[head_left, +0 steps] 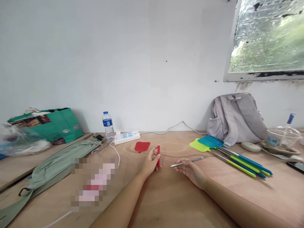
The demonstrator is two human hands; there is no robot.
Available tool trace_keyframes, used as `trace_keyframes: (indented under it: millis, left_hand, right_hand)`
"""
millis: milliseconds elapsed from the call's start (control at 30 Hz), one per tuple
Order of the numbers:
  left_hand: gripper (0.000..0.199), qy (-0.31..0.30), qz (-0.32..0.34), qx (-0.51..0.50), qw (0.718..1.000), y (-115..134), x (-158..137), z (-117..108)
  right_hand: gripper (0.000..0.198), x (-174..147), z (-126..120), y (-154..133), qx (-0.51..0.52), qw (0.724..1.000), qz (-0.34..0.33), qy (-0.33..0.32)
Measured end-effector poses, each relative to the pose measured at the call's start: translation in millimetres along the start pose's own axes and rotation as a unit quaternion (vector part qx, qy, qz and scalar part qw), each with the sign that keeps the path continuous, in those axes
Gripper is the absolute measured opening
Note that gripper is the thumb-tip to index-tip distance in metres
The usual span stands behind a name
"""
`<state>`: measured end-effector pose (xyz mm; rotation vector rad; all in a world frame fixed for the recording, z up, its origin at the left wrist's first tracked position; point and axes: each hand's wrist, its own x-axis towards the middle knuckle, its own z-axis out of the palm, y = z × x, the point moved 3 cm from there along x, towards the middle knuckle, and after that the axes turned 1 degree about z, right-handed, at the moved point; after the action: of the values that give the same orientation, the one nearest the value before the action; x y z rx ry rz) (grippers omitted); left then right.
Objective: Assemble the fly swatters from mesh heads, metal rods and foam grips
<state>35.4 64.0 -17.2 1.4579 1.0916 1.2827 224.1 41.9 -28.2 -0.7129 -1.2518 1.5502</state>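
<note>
My left hand (152,160) is closed around a short red handle (159,155), which it holds nearly upright over the table. In my right hand (187,169) is a thin silver metal rod (198,159), held level between thumb and fingers. The handle and the rod are apart. A red fly swatter head (142,146) lies flat just beyond my left hand. Right of my right hand lie several fly swatters, with a yellow-green head (199,145) and a blue head (210,141), their metal shafts and coloured handles pointing towards the right.
A power strip (127,137) and a water bottle (108,126) stand by the wall. At left lie a grey-green bag (61,164), a green shopping bag (59,126) and a pixelated object (97,183). A grey backpack (237,118) and a plastic cup (282,137) are at right.
</note>
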Motion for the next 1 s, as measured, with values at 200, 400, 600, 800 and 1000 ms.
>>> trace_keyframes:
  millis: [200, 400, 600, 800, 1000]
  left_hand:
    - [0.036, 0.045, 0.023, 0.050, 0.997, 3.9, -3.4, 7.2]
    - [0.021, 0.053, 0.129, 0.164, 0.977, 12.7, -4.9, 3.9]
    - [0.028, 0.048, 0.159, 0.203, 0.965, 20.9, -9.1, 3.4]
    - [0.035, 0.017, 0.194, 0.253, 0.948, 32.9, -17.1, 6.5]
    - [0.035, -0.008, 0.193, 0.257, 0.947, 32.8, -17.5, 11.5]
  right_hand:
    - [0.043, -18.6, 3.4, -11.9, 0.034, 0.999, -0.021, -0.029]
    - [0.042, -16.1, -2.3, -20.6, 0.015, 0.999, -0.034, 0.014]
    - [0.034, -18.5, -2.2, -17.7, -0.018, 0.999, 0.029, 0.017]
    - [0.020, -21.8, 4.8, -14.0, -0.010, 0.998, -0.034, 0.043]
    - [0.021, -21.5, 5.7, -16.4, -0.028, 0.997, -0.052, 0.052]
